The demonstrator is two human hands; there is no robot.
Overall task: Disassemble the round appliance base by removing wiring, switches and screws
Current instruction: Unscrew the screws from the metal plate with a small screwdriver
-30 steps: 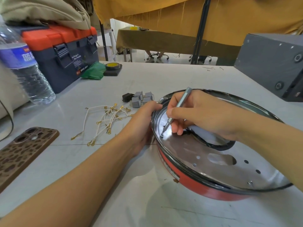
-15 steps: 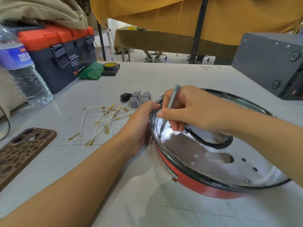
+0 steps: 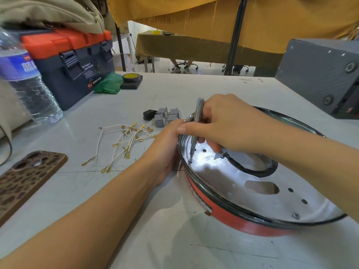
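The round appliance base (image 3: pixel 229 215) lies on the white table at the right, red-sided with a shiny metal plate inside. My left hand (image 3: pixel 167 150) grips its left rim. My right hand (image 3: pixel 219 123) pinches a slim grey screwdriver (image 3: pixel 197 123), held almost upright, its tip on a screw (image 3: pixel 190 161) near the plate's left edge. Another screw (image 3: pixel 295 215) sits at the plate's near right. A bundle of white wires (image 3: pixel 124 142) with gold terminals lies to the left of the base. Grey switches (image 3: pixel 166 116) and a small black part (image 3: pixel 149 114) sit behind my left hand.
A phone in a spotted brown case (image 3: pixel 25 177) lies at the near left. A water bottle (image 3: pixel 25 80) and an orange-lidded toolbox (image 3: pixel 73 63) stand at the far left. Green cloth (image 3: pixel 107 83) and a tape roll (image 3: pixel 132 77) lie beside the toolbox. A grey box (image 3: pixel 320 74) stands at the far right.
The screwdriver has gone from a lean to nearly upright, its tip staying at the screw. My left hand keeps its hold on the rim.
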